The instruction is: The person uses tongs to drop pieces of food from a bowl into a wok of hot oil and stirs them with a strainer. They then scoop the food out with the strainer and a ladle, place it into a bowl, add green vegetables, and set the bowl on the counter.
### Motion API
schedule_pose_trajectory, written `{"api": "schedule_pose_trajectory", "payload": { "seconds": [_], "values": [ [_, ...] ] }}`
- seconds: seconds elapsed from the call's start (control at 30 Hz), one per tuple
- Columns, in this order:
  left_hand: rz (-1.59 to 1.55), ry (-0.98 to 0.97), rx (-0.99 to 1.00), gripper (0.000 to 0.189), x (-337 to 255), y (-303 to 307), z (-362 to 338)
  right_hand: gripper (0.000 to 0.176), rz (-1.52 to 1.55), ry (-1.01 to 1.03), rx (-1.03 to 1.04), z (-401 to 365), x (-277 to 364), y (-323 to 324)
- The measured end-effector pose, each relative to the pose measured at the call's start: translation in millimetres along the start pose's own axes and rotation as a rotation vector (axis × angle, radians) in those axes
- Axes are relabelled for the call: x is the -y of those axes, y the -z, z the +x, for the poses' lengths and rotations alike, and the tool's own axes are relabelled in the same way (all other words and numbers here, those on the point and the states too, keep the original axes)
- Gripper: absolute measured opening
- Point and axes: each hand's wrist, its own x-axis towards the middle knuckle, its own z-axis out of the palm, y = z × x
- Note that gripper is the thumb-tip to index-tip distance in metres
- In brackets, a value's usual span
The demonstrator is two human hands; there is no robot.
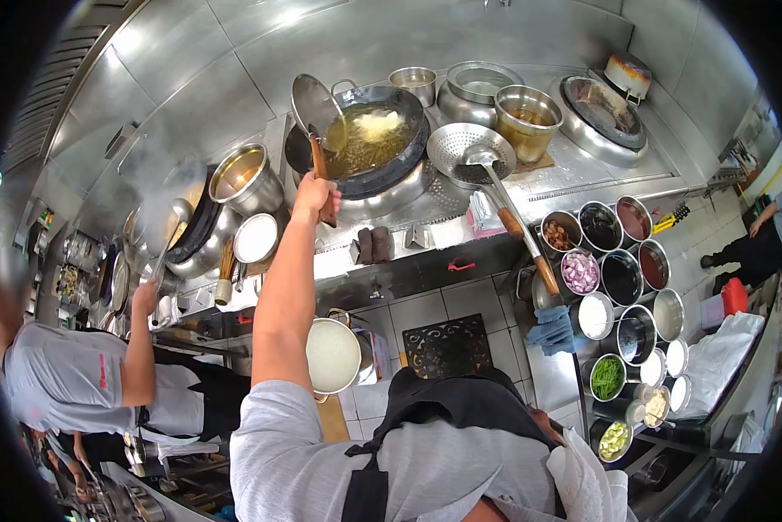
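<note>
My left hand [315, 193] is wrapped round the wooden handle of a wide, round metal scoop [314, 100]. The scoop is tilted on its side over the left part of a big black wok [415, 103]. Yellow oil [356, 163] fills the wok's bottom, and a pale, frothy mass [379, 125] floats in it. To the wok's right, a perforated skimmer [450, 143] rests on the steel counter with a long-handled ladle [495, 180] across it. Down by my right hip a little skin [544, 424] of my right arm shows beside a white cloth [573, 474]; the fingers are hidden.
Steel pots [530, 130] stand behind the counter. Bowls of chopped red onion [580, 271], green vegetable [607, 378] and sauces are at right. A co-worker [86, 374] stands left at a steaming wok. A pot of white liquid [332, 355] sits low beneath my arm.
</note>
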Motion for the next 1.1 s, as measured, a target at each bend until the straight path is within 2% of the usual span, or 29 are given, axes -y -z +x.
{"api": "schedule_pose_trajectory", "payload": {
  "seconds": [0.1,0.17,0.27,0.33,0.43,0.57,0.67,0.77,0.87,0.97,1.1],
  "values": [
    [-0.204,0.007,0.045,0.028,-4,-11,-16,0.022,0.180,-0.171,-0.041,5,27,7],
    [-0.303,-0.017,0.065,0.029,2,-11,-25,0.018,0.273,-0.213,0.014,21,28,9],
    [-0.254,-0.041,0.056,0.029,5,2,-30,0.015,0.410,-0.310,0.113,36,35,23],
    [-0.195,-0.057,0.026,0.030,2,11,-37,0.018,0.652,-0.436,0.071,41,58,34],
    [-0.059,-0.058,-0.053,0.031,0,26,-40,0.020,0.787,-0.575,0.081,46,78,52],
    [0.171,-0.067,-0.199,0.032,1,35,-52,0.017,0.782,-0.606,0.104,48,86,63],
    [0.271,-0.084,-0.226,0.033,8,39,-61,0.016,0.764,-0.563,0.147,48,77,55],
    [0.239,-0.045,-0.153,0.032,25,41,-69,0.010,0.681,-0.449,0.135,46,67,40],
    [0.133,0.020,-0.043,0.036,25,38,-95,0.014,0.224,-0.129,0.161,46,52,33],
    [0.047,0.061,0.044,0.042,13,31,-123,0.016,0.133,0.247,-0.032,45,11,7],
    [0.005,0.059,0.128,0.045,6,28,-135,0.017,-0.207,0.395,0.108,52,-2,13]
  ]
}}
